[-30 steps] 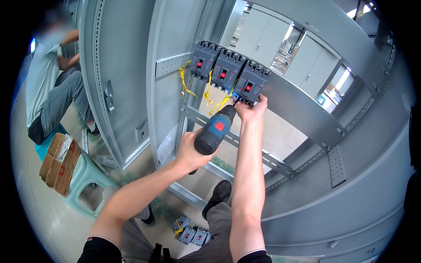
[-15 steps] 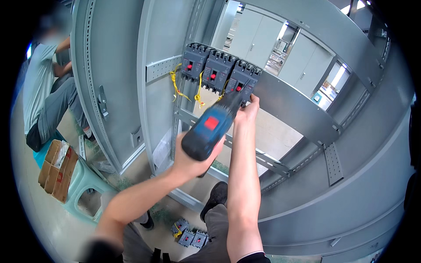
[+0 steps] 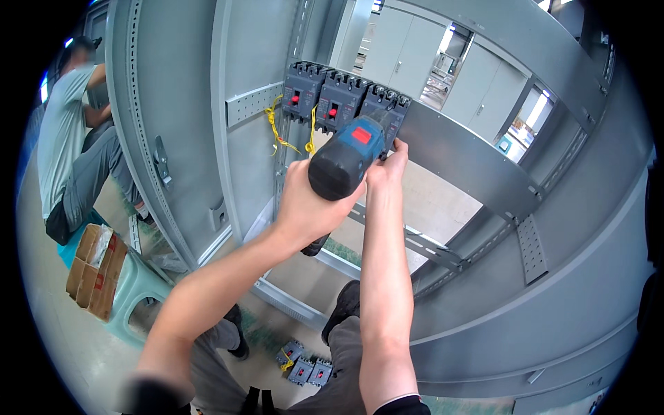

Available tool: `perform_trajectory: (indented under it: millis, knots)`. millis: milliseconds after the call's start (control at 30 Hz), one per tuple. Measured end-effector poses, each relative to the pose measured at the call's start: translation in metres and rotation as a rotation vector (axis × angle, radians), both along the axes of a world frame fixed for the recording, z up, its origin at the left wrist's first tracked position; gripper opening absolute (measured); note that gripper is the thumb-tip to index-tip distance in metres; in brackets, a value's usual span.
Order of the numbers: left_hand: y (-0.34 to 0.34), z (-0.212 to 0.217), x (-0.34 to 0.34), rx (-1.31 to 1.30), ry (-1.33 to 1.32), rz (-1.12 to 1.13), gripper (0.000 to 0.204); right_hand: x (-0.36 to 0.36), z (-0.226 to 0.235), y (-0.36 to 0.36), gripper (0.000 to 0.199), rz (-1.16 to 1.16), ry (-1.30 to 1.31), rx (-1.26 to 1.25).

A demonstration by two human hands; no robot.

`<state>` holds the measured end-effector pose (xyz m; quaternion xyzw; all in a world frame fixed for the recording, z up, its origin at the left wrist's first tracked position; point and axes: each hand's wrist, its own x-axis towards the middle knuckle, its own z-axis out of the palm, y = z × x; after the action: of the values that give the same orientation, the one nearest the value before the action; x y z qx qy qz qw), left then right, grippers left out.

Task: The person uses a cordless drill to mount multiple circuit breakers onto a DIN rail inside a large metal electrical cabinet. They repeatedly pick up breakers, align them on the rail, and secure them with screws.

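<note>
We hold a blue cordless drill (image 3: 346, 155) with a red patch on its back just above the centre of the view, its nose aimed at the right-hand one of three dark circuit breakers (image 3: 339, 97) that sit side by side at about twelve o'clock on a grey mounting rail (image 3: 470, 162) inside an open metal cabinet frame. Our left hand (image 3: 308, 200) is wrapped tight around the drill's grip, fingers fully curled; our right hand (image 3: 387, 166) is lifted beside the drill's nose, fingers bent and pressed against the third breaker's lower edge, seemingly steadying it, though we cannot tell whether it pinches a screw. All three breakers look seated in a row, so we judge the mounting well along, with the fastening of the last one in hand. Yellow wire ties (image 3: 277, 131) dangle at ten o'clock from the drill. At six o'clock, on the floor between our feet, lie spare breakers (image 3: 304, 363). Out at nine o'clock another person (image 3: 69, 145) sits, and at eight o'clock a pale green stool (image 3: 131, 290) carries a cardboard box (image 3: 93, 266).
</note>
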<state>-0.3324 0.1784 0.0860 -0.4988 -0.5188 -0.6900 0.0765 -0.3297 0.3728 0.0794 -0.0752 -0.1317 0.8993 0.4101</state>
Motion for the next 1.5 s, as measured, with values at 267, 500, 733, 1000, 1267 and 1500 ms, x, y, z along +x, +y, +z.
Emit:
perform_trajectory:
  millis: [267,500,733,1000,1267,1500]
  knots:
    - [-0.009,0.019,0.000,-0.156,-0.027,0.012,0.019,-0.002,0.005,-0.011,0.051,-0.026,-0.039,-0.012]
    - [-0.003,0.020,0.008,-0.126,-0.294,-0.115,0.023,-0.001,-0.001,-0.003,0.052,0.024,-0.018,0.014]
    - [-0.099,-0.016,0.037,-0.208,-0.443,-0.198,0.020,0.006,-0.019,0.025,0.046,0.014,-0.100,0.086]
    - [-0.240,-0.181,-0.038,-0.281,-1.155,-0.017,0.040,-0.012,-0.073,-0.015,0.034,-0.192,-0.425,0.226]
    - [-0.304,-0.260,-0.081,0.196,-1.367,-0.613,0.039,-0.026,-0.169,-0.052,0.026,-0.271,-0.493,0.472]
    - [-0.309,-0.275,-0.084,0.498,-1.387,-0.667,0.043,0.008,-0.386,-0.188,0.025,-0.289,-0.828,0.257]
